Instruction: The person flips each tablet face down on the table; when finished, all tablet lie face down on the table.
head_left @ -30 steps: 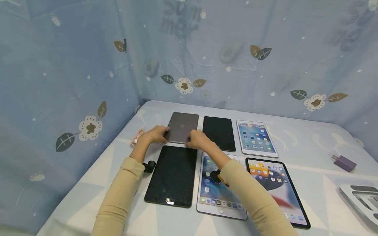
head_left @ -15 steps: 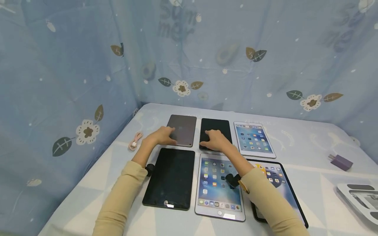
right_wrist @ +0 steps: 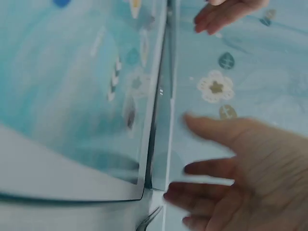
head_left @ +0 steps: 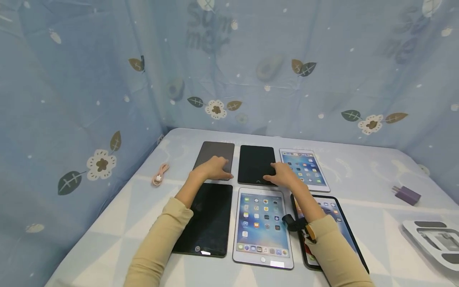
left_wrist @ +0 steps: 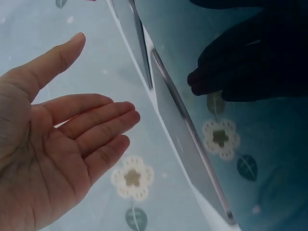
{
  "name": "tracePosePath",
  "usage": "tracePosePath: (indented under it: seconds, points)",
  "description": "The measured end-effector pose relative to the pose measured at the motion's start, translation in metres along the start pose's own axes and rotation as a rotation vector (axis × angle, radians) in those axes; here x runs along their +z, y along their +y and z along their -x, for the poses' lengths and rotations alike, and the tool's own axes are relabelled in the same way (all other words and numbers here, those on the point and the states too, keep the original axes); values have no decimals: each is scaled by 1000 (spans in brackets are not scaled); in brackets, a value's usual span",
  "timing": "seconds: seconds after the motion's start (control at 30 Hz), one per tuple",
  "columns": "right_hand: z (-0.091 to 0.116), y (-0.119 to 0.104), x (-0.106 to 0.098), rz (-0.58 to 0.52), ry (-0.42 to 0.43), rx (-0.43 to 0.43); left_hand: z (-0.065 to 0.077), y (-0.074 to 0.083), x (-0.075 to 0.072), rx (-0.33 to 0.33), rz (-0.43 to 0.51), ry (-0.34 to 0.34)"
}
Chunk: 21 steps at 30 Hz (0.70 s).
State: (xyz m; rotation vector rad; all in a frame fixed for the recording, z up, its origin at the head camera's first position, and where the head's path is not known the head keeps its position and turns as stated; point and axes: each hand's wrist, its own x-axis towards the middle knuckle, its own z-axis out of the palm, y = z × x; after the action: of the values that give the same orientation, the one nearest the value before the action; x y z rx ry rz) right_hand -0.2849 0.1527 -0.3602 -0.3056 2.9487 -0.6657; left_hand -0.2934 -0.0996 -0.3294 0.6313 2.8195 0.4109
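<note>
Hands: both spread, gripping nothing; my left hand [head_left: 214, 168] lies over the near part of the grey tablet [head_left: 216, 148], my right hand [head_left: 284, 175] by the back black tablet's [head_left: 255, 161] right edge; contact I cannot tell.
Back row: those two plus the back white tablet [head_left: 306, 165], gaps probably left so edges stay reachable.
Front row: front black tablet [head_left: 213, 215], front white tablet [head_left: 263, 223], black-rimmed tablet [head_left: 331, 207], seemingly aligned with them.
Tabletop [head_left: 362, 181] sides: pink cable [head_left: 160, 174], purple charger [head_left: 407, 195], apparently kept off the rows.
</note>
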Motion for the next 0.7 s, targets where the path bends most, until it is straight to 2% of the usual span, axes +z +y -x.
tracePosePath:
  seconds: [0.13, 0.23, 0.5, 0.7]
  points:
    - [2, 8, 2, 40, 3, 51, -10, 17, 8, -8, 10, -13]
    - [1, 11, 4, 46, -10, 51, -14, 26, 15, -18, 2, -28]
    - [-3, 16, 17, 15, 27, 41, -21, 30, 23, -45, -85, -66]
    - [-5, 16, 18, -53, 36, 78, -28, 37, 26, -52, -56, -125]
